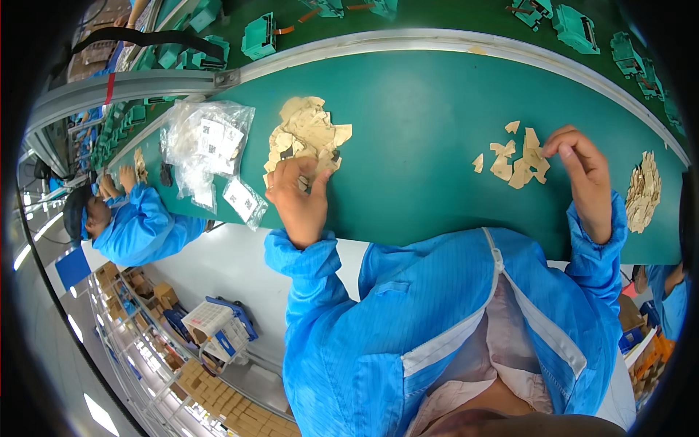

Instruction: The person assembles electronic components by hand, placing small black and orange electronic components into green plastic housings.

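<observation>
My left hand [300,207] rests at the near edge of a large heap of torn beige, paper-like pieces [304,124]. Its fingers are curled around something I cannot make out, and a few small dark bits show among the scraps beside it. To the right, my right hand [585,175] hovers beside a smaller, loose group of the same beige pieces [521,171]. Its thumb and fingers are drawn together in a pinch; whatever lies between the tips is too small to name.
Left of the heap lie clear plastic bags [207,146] with white labels. Another pile of beige pieces [644,193] sits far right. Beyond the pale rail [408,40] stand several teal plastic parts [259,36]. A co-worker in blue [149,226] works at the left.
</observation>
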`<state>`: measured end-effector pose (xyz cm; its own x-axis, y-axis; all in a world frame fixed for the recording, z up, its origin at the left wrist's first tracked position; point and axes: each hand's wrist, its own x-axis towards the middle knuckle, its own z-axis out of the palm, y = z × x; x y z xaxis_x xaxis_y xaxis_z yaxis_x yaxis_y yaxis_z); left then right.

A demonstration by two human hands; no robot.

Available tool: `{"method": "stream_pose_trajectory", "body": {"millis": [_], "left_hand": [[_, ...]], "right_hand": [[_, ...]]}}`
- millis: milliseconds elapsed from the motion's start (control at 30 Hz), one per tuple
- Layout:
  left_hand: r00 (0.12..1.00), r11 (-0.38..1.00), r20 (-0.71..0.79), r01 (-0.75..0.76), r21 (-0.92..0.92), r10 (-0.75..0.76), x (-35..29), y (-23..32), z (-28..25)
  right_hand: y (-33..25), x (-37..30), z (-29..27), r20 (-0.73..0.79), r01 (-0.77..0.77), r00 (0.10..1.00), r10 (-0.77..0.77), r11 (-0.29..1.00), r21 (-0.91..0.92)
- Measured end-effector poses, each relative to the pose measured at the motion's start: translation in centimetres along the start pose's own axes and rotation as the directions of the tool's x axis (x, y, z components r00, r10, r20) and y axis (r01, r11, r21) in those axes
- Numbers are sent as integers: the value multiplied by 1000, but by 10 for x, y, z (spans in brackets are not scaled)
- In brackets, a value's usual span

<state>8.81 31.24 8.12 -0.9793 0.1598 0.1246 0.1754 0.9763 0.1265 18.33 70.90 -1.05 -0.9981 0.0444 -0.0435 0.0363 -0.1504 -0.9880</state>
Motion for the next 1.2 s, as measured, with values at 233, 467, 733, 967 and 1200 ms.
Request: {"method": "stream_pose_trajectory", "body": {"millis": [233,467,733,967,1200], "left_hand": [[988,959,-152,-23,-281,-21,9,-8,-2],[980,994,-164,103,-42,-109,13,9,-25],[951,1000,-308,-3,26,11,27,36,-34],[970,587,191,66,-807,153,44,128,23],[824,374,373,214,-902,427,29,194,67]], "right_hand": [[4,5,17,34,-18,999,16,997,81],[5,10,20,45,-47,998,43,994,103],[4,9,17,33,-34,999,30,993,109],[-2,11,38,-100,224,967,-234,970,-98],[7,12,44,-267,193,946,-186,981,0]]}}
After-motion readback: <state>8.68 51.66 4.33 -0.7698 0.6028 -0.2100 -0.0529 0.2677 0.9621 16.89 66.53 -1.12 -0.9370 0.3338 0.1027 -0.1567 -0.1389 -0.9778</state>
